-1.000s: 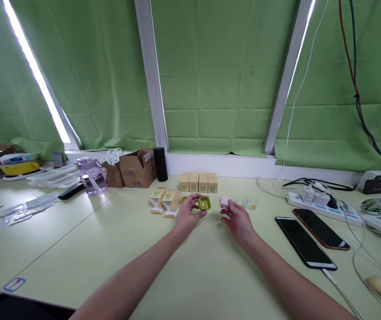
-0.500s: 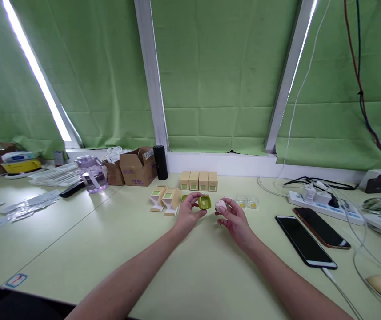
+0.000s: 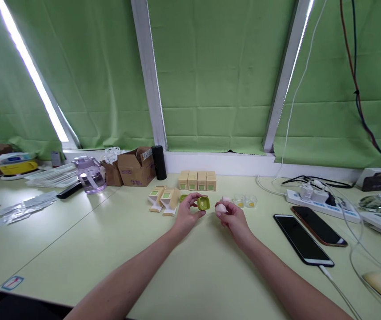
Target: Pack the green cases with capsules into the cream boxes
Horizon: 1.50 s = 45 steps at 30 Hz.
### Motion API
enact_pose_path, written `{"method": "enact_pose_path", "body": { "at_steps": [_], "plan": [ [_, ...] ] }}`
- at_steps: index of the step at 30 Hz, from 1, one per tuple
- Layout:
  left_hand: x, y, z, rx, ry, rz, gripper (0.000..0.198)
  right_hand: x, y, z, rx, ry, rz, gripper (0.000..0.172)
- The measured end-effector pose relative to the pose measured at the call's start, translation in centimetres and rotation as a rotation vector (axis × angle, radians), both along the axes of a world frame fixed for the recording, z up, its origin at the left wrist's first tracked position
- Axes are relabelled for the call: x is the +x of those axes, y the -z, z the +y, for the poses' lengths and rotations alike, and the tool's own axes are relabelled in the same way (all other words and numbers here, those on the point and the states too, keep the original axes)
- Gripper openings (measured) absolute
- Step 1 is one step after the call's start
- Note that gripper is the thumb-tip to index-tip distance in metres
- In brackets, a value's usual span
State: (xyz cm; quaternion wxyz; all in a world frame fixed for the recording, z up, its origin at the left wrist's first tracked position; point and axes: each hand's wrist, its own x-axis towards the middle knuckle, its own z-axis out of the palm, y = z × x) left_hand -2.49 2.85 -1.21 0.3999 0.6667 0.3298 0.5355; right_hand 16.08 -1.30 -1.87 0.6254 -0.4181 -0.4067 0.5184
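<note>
Between thumb and fingers, my left hand (image 3: 188, 212) holds a small green square container (image 3: 203, 203), its hollow side facing me. My right hand (image 3: 233, 218) pinches a small white rounded piece (image 3: 221, 208) just right of the container, with a gap between them. Behind my right fingers a pale pink-white item (image 3: 226, 198) partly shows, beside two clear round cups (image 3: 250, 201) with yellow spots. A bit of another green piece (image 3: 183, 197) appears behind my left hand. Two opened kraft cartons (image 3: 170, 201) lie left of that hand.
Several small kraft boxes (image 3: 197, 181) stand in a row at the back. Two phones (image 3: 303, 240) and a power strip (image 3: 323, 205) lie right. A purple jug (image 3: 90, 174), cardboard box (image 3: 137, 168) and black cylinder (image 3: 159, 162) stand left.
My right hand has turned the white piece, so more of it shows. The pale item behind my right fingers has come into sight. The whole view has shifted slightly.
</note>
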Motion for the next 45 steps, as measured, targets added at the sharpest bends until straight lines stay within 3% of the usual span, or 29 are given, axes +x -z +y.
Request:
{"method": "enact_pose_path", "body": {
  "at_steps": [4, 9, 18, 29, 45],
  "plan": [
    [-0.1, 0.2, 0.2, 0.004, -0.055, 0.048, 0.048, 0.4, 0.3, 0.4, -0.057, 0.046, 0.075, 0.045],
    [-0.2, 0.2, 0.1, 0.038, -0.079, 0.086, 0.047, 0.2, 0.2, 0.3, -0.011, -0.015, 0.183, 0.049],
    [-0.1, 0.1, -0.3, 0.136, -0.088, 0.174, 0.046, -0.8, -0.7, -0.6, 0.093, 0.065, 0.030, 0.052],
    [0.3, -0.5, -1.3, 0.177, -0.068, 0.223, 0.050, -0.6, 0.1, -0.5, 0.202, 0.066, -0.289, 0.051],
    [0.5, -0.9, -2.0, 0.238, -0.052, 0.224, 0.049, -0.4, -0.4, -1.0, 0.220, 0.108, -0.404, 0.052]
  ]
}}
